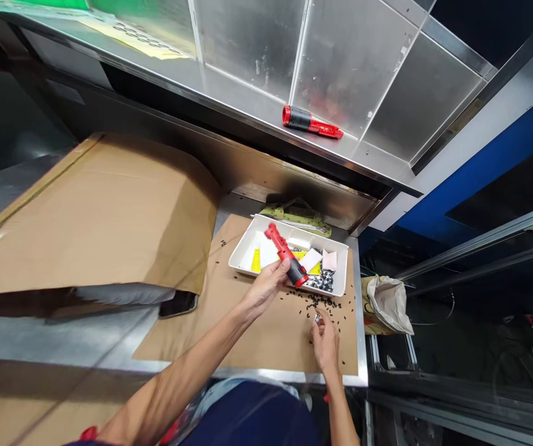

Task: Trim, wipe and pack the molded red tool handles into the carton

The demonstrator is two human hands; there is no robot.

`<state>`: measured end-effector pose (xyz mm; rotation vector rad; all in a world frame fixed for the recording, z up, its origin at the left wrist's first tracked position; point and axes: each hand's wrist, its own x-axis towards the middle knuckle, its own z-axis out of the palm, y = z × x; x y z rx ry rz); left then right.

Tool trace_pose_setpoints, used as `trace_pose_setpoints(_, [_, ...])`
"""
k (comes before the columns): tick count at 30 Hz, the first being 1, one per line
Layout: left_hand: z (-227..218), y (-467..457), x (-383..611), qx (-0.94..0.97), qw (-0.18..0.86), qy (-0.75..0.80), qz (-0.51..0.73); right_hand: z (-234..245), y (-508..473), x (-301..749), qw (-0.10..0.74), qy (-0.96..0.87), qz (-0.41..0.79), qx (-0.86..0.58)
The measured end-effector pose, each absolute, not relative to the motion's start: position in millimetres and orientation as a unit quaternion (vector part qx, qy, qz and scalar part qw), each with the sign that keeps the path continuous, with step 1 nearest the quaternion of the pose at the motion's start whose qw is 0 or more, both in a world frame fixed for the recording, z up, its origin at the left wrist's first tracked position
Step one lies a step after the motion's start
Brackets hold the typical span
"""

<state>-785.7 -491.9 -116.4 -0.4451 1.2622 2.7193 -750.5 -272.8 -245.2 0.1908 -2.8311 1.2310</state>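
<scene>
Reaching out past a dark blue shirt (247, 418) over a steel counter (62, 337) beneath a steel shelf (229, 93) carrying a second red-and-black tool (311, 121), working above a cardboard sheet (280, 347) and a white plastic tray (247, 260), keeping both hands apart, gripping a red-and-black power tool (282, 248) in the left hand (264, 291) over the tray, pinching a small metal piece (317, 318) in the right hand (325, 344) beside scattered black screws (315, 302)

- Below the white tray (247, 263), the small black parts (315, 302) are too small to tell apart.
- Near its lower edge, the right hand's fingers (325, 334) mostly hide a shiny piece (317, 318).
- Left of it, a cardboard sheet (85, 217) partly covers a dark flat object (177, 303).
- Inside it, a red tool (287, 254) hides whatever lies beneath.
</scene>
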Motion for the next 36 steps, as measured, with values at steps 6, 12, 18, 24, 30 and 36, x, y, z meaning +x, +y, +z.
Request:
trace_pose_setpoints(6, [-96,-485,-769,-0.182,0.189,0.232,0.937,-235,-269,-743,-0.028,-0.850,0.526,0.031])
trace_pose_setpoints(12, [-89,-484,-767,-0.194,0.235,0.082,0.949,-224,-273,-735,-0.029,-0.819,0.572,0.024])
trace_pose_setpoints(18, [-89,-481,-766,-0.182,0.220,0.143,0.948,-202,-273,-730,-0.002,-0.827,0.561,0.038])
trace_pose_setpoints(24, [-94,-478,-761,-0.087,0.039,0.453,0.886,-161,-261,-735,0.079,-0.888,0.447,0.074])
trace_pose_setpoints(30, [-87,-474,-743,-0.047,0.119,0.366,0.922,-91,-249,-713,0.222,-0.785,0.578,0.014])
trace_pose_setpoints(36, [-72,-456,-727,-0.050,0.260,0.197,0.944,-65,-277,-682,0.328,-0.725,0.604,0.048])
